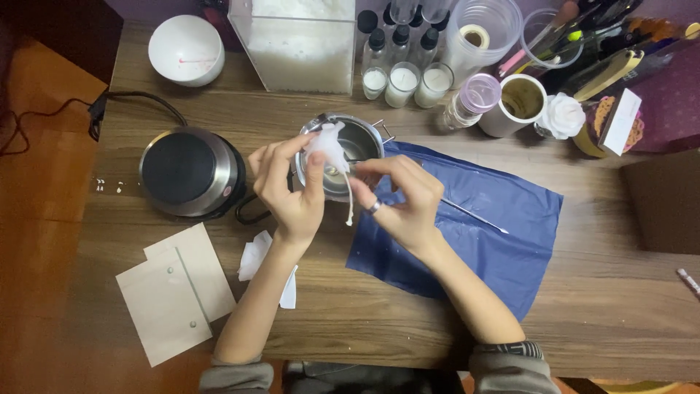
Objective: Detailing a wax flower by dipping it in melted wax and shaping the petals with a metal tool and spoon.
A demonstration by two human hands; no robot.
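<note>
Wax flower (326,144) pinched in left hand (286,186) over steel pot (357,142); right hand (405,197) fingers grip its wick (349,201). Risk: hard pulling may snap the brittle petals.

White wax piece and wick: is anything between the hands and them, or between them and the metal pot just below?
Nothing visible. The left hand grips the white wax piece directly and the right hand pinches by the wick. Both hang straight over the open metal pot, with no lid or tool across its mouth.
</note>
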